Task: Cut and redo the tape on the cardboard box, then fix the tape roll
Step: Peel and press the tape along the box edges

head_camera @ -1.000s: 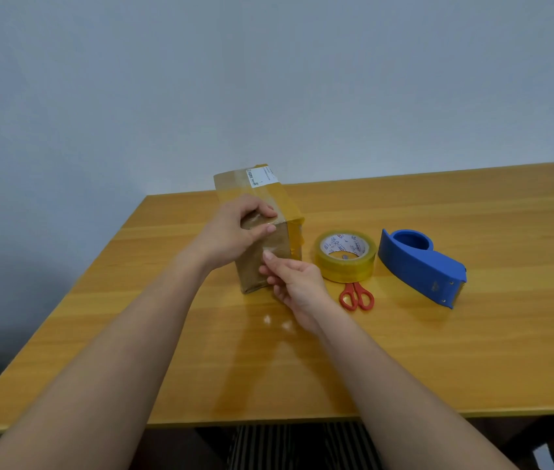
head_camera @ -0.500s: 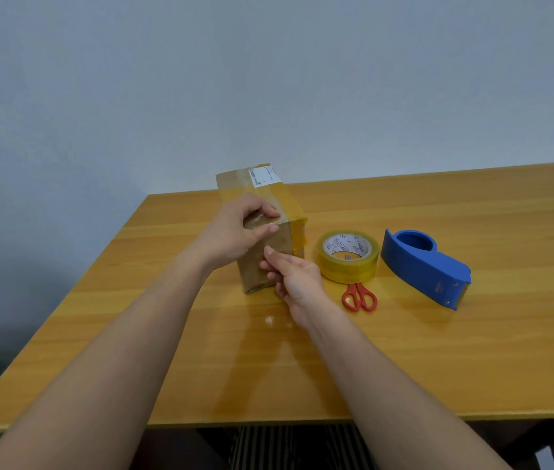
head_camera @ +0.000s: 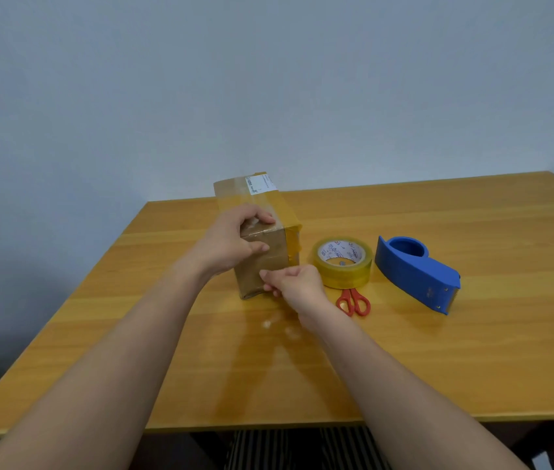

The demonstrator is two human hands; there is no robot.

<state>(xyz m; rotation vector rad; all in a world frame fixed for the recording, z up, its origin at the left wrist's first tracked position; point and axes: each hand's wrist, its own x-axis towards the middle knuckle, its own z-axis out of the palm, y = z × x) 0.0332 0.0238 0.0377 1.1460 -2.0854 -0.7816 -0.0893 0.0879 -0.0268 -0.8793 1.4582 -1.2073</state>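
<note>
Presently: cardboard box point(head_camera: 262, 262), upright on the worktop point(head_camera: 438, 351), left of the tape roll point(head_camera: 342, 262). Left hand point(head_camera: 231, 244) grips its near top edge, fingers curled over. Right hand point(head_camera: 294, 286) pinches something at the lower front face, likely a clear tape end; not discernible. Advice: brace the box firmly, peel low and slowly. Scissors point(head_camera: 353, 301), blue dispenser point(head_camera: 416, 271) lie right. White label point(head_camera: 262, 183) on the box and print on the roll's core: illegible.

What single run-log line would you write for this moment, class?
left hand: grips cardboard box top edge | right hand: pinching at box front, what it holds unclear | tape roll, scissors, dispenser: untouched on table
</note>
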